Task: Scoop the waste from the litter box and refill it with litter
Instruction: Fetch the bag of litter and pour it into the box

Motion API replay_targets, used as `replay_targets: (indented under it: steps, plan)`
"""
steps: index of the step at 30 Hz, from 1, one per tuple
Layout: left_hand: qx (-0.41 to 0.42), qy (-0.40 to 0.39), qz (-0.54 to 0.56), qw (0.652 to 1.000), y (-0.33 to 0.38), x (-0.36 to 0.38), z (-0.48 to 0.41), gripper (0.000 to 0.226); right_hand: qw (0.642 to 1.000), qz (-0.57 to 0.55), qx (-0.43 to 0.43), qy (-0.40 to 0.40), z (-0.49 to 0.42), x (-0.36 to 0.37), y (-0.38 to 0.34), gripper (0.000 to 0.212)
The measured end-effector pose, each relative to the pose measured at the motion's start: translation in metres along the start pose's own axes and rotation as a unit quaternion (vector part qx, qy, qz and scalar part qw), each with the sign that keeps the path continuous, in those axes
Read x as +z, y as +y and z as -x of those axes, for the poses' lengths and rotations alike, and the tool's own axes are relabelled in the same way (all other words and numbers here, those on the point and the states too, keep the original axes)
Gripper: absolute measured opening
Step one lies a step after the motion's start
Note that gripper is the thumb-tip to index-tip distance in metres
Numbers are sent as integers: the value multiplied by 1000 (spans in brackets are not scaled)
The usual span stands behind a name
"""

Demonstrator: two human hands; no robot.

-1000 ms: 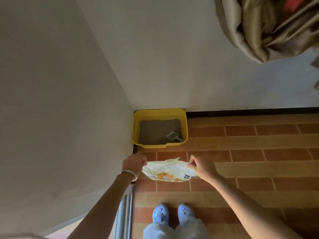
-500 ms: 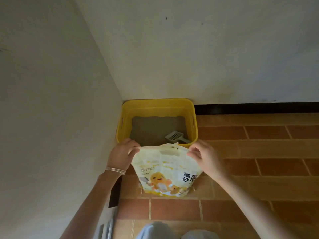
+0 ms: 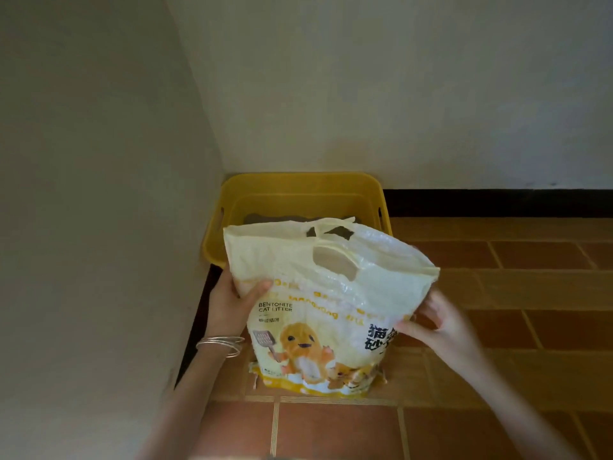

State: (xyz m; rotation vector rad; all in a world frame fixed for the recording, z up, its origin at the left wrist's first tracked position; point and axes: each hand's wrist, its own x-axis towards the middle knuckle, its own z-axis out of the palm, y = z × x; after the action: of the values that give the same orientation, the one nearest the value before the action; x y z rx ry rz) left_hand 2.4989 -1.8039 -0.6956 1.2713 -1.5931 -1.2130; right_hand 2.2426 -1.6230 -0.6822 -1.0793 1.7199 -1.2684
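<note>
In the head view we held the litter bag (image 3: 318, 313) upright just in front of the litter box (image 3: 298, 184), with the fingers of our left hand (image 3: 229, 303) and right hand (image 3: 438, 327) clamped on its sides. Pouring seemed not begun; scooping we could not judge.

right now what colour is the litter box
The litter box is yellow; head view.

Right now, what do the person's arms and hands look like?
No sleeves or gloves are in view. The left hand has several thin silver bangles at its wrist. The right hand shows no jewellery, though it is blurred.
</note>
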Motion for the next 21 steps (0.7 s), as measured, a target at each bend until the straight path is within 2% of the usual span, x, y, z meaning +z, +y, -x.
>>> replay_targets:
  steps: [3, 7, 11, 12, 14, 17, 21]
  plan:
    - [-2, -7, 2, 1000, -10, 4, 5, 44, 999, -30, 0, 16, 5, 7, 15, 82]
    - [4, -2, 33, 999, -35, 10, 12, 56, 999, -38, -12, 37, 13, 15, 43, 79]
    - [26, 28, 71, 997, -66, 12, 48, 69, 994, -6, -31, 107, 43, 29, 76, 83]
    - [29, 48, 62, 996, -78, 12, 60, 72, 992, 6, -37, 123, 55, 34, 86, 81]
    - [36, 81, 24, 996, -103, 11, 83, 74, 988, 33, -50, 141, 77, 48, 108, 65]
    - [90, 27, -95, 991, -143, 18, 116, 71, 990, 90, -57, 88, 100, 74, 138, 58]
    - [155, 8, -198, 968, -173, 27, 129, 69, 979, 184, -92, 11, 89, 92, 165, 81]
